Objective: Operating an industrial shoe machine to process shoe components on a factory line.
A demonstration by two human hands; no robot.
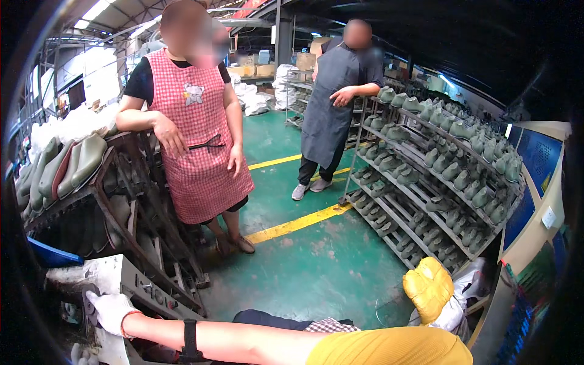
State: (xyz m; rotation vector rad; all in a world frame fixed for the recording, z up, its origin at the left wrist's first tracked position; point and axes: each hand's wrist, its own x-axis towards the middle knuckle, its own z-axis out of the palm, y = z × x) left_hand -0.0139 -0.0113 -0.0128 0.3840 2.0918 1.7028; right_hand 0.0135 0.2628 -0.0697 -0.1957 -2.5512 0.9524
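Two co-workers (188, 115) are standing on the green floor (304, 261); two yellow floor lines (298, 224) are showing; two shoe-last racks (426, 176) are flanking them.

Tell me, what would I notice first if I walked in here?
Probably the long slanted rack on the right, packed with rows of grey-green shoe forms. Then two people in aprons standing on the green floor, one red-checked, one grey. Down low, a yellow-gloved right hand is raised, while the white-gloved left hand rests on a grimy metal machine.
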